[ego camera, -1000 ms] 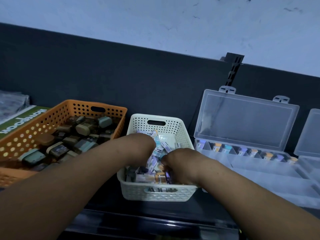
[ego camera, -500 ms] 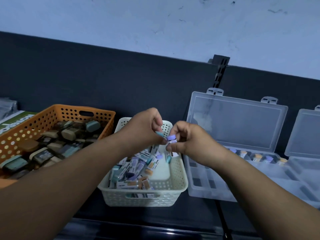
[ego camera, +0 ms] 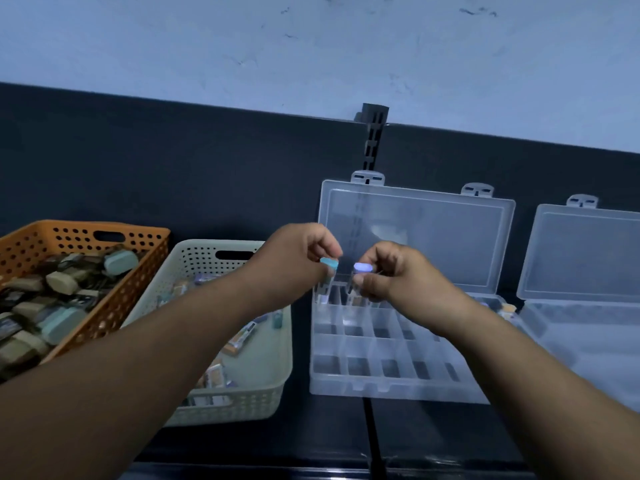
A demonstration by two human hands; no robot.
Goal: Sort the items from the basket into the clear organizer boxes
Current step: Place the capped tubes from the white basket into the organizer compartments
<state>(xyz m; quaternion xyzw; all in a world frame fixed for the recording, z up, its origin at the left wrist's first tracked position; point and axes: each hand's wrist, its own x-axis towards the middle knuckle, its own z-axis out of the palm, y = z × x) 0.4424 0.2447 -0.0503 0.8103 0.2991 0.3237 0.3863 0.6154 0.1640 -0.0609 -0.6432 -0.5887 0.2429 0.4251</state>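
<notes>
My left hand [ego camera: 298, 258] pinches a small vial with a teal cap [ego camera: 329, 268]. My right hand [ego camera: 391, 275] pinches a similar vial with a purple cap [ego camera: 362, 273]. Both vials hang upright over the back-left compartments of the open clear organizer box [ego camera: 381, 368]. To the left stands the white perforated basket [ego camera: 242, 407], holding several more small labelled vials; my left forearm crosses over it and hides part of its contents.
An orange basket [ego camera: 131, 296] full of several small cases stands at the far left. A second open clear organizer box [ego camera: 588, 327] sits at the right edge. The boxes' lids lean back against a dark wall panel [ego camera: 173, 168]. A few capped vials stand in the back-right compartments [ego camera: 505, 310].
Both hands lifted out of the white basket, each with a vial, and moved right until they hang over the clear organizer box. The view has shifted right too.
</notes>
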